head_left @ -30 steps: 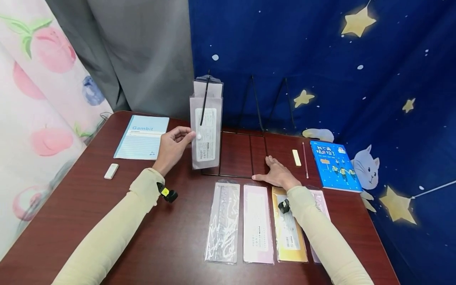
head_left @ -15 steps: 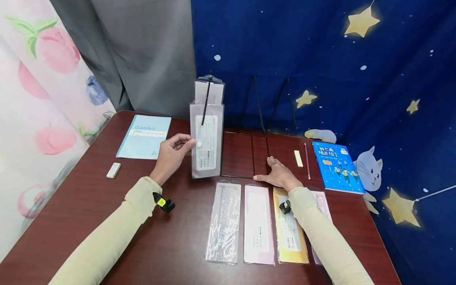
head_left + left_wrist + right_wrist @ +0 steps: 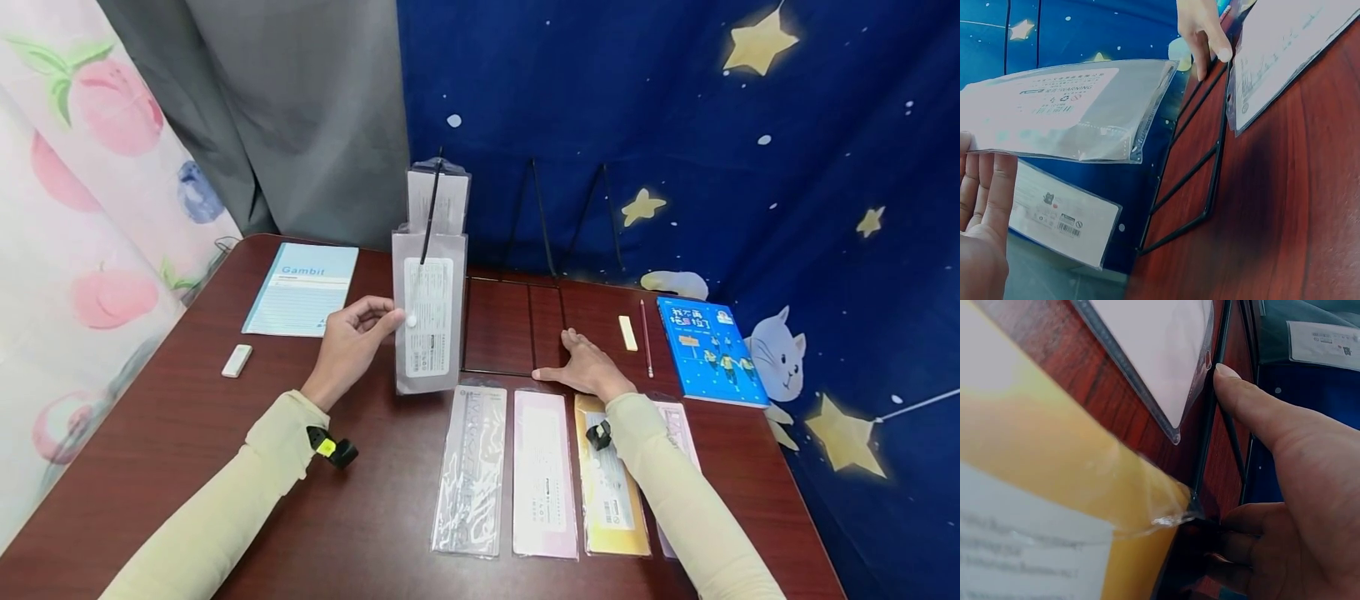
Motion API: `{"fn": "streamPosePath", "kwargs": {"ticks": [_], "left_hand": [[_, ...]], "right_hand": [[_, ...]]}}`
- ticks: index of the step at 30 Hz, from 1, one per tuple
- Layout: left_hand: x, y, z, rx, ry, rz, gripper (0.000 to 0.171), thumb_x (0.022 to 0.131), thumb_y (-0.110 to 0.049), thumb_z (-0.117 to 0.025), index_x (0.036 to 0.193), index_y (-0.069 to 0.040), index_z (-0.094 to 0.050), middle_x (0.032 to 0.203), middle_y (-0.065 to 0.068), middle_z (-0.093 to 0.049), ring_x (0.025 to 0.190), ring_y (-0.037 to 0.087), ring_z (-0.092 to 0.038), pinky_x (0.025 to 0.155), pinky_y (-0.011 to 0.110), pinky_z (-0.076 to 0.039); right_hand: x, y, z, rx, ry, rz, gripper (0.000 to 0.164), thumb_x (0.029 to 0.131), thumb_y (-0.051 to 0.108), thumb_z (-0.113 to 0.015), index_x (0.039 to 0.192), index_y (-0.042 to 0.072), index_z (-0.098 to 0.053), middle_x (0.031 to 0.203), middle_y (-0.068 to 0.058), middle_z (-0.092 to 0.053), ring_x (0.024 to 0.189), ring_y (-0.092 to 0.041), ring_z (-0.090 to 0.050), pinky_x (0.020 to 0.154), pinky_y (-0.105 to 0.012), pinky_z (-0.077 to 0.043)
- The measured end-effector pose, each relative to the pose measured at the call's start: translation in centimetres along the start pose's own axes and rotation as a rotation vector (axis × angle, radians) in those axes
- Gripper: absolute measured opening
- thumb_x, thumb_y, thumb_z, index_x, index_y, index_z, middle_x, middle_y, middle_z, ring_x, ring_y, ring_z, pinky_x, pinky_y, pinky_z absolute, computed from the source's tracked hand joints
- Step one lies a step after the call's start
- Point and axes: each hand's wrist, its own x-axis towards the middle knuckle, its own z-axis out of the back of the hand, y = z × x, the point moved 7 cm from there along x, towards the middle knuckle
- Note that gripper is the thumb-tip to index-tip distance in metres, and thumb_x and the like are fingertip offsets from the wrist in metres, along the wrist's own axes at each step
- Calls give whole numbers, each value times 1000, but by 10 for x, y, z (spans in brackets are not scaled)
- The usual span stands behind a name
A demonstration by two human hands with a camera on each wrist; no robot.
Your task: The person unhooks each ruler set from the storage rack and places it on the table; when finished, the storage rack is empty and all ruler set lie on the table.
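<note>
My left hand (image 3: pixel 352 342) pinches the left edge of a clear plastic packet (image 3: pixel 427 325) with a white printed label. It stands off the table at the left of a black wire rack (image 3: pixel 531 333), and a hook's tip overlaps its upper part in the head view. Behind it hangs a second, similar packet (image 3: pixel 442 200), also seen in the left wrist view as a white-labelled packet (image 3: pixel 1066 219). At the rack base's front right corner rests my right hand (image 3: pixel 588 362), fingers extended, thumb on the front bar.
Flat packets lie in front: a clear one (image 3: pixel 471 471), a pink one (image 3: pixel 545 475), a yellow one (image 3: pixel 618 496) and another pink one (image 3: pixel 678 429) partly under the right sleeve. Around are a notebook (image 3: pixel 300 292), a white block (image 3: pixel 237 361), an eraser (image 3: pixel 627 333), a pencil (image 3: pixel 647 337) and a blue book (image 3: pixel 712 354).
My left hand has drawn the front packet down and toward me, showing more of the packet behind. My right hand has stayed on the rack.
</note>
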Motion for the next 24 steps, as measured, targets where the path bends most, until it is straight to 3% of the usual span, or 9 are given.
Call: {"fn": "streamPosePath", "kwargs": {"ticks": [8,18,24], "left_hand": [[-17,-4,-1,4,13,27,35,98,-33,-74,114,-2,-69,98,-5,-71,88,4,-69,80,25,-62],[-30,-8,6,72,0,-47,25,99,-28,-73,109,-6,-72,95,-7,-71,85,14,-69,75,19,-58],[-33,-10,6,76,7,-53,24,99,-28,-73,109,-6,-72,95,-7,-71,85,10,-69,77,22,-60]], "right_hand": [[2,0,0,-7,-5,-1,116,86,70,-71,166,4,-17,175,-17,-12,163,-37,-9,128,-60,-18],[2,-1,1,0,-4,-4,117,86,70,-71,166,5,-17,175,-16,-11,163,-37,-9,128,-60,-18],[2,-1,0,9,-7,-11,117,86,70,-72,166,5,-17,175,-16,-11,163,-37,-9,128,-60,-19]]}}
